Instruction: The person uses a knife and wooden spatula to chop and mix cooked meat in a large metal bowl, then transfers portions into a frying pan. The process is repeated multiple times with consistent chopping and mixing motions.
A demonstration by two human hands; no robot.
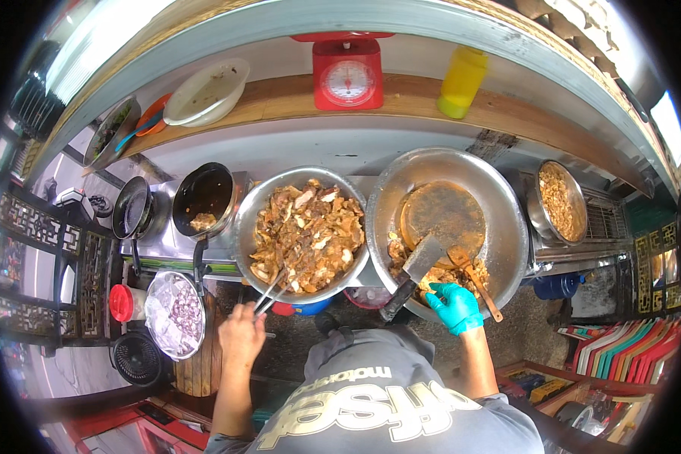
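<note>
Metal kitchen counter [165, 244], left hand [240, 333] clamped on tongs [263, 306] at the near-left edge of a meat bowl [244, 228], gloved right hand [455, 306] inside a larger bowl's near edge, finger grip unclear

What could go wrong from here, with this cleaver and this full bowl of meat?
The gloved right hand is close to the blade of the cleaver, so a slip might cut the fingers. The cleaver's handle sticks out past the rim of the right bowl; a bump could knock it down. The meat is heaped in the left bowl, so the tongs in the left hand may push pieces out.
</note>
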